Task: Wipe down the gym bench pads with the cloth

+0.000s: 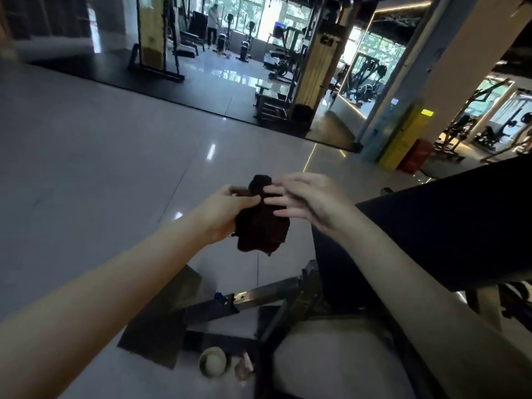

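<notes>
Cloth [260, 223]: dark, bunched up, held in the air just left of the bench pad [446, 234], not touching it. My left hand [224, 214] grips it, fingers and thumb curled round the bundle. My right hand [308, 197] is spread, fingers straight, tips touching the cloth's upper side. Steel frame [267, 295] below the pad. Small round cup [214, 362] on the floor [100, 168], below-left of the pad.
</notes>
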### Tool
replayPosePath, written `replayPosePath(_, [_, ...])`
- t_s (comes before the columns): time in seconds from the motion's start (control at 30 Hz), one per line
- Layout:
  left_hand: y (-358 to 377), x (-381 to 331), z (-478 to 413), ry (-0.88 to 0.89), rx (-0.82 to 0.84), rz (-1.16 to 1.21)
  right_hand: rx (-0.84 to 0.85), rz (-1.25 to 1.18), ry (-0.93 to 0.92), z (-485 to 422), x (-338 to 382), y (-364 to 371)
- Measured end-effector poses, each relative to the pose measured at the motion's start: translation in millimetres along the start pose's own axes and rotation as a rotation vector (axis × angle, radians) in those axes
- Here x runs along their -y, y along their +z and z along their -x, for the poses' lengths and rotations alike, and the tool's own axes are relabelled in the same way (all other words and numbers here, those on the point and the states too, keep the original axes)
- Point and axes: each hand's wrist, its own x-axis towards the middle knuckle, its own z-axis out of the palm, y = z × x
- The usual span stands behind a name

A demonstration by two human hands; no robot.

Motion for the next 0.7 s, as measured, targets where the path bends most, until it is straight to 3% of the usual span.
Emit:
replayPosePath(0.07, [-9,15,-8,-0.031,-0.041,0.010,-0.131,0.163,-0.032,-11,-21,-9])
replayPosePath(0.13, [-15,32,-18,-0.069,-0.022,0.028,-0.151,0.277,0.036,-23,-52,-16])
replayPosePath(0.23, [-25,64,-34,-0.124,-0.013,0.065,0.034,0.047,0.350,-32,-107,-11])
replayPosePath(0.3, [-34,91,-47,-0.180,-0.004,0.055,0.053,-0.141,0.508,-39,-150,-4])
replayPosePath(0.5, [-115,226,-90,-0.250,-0.028,-0.488,-0.147,-0.173,0.658,-50,-324,15])
replayPosePath(0.7, [-220,390,-119,-0.545,-0.098,-0.642,-0.243,-0.026,0.947,-49,-530,37])
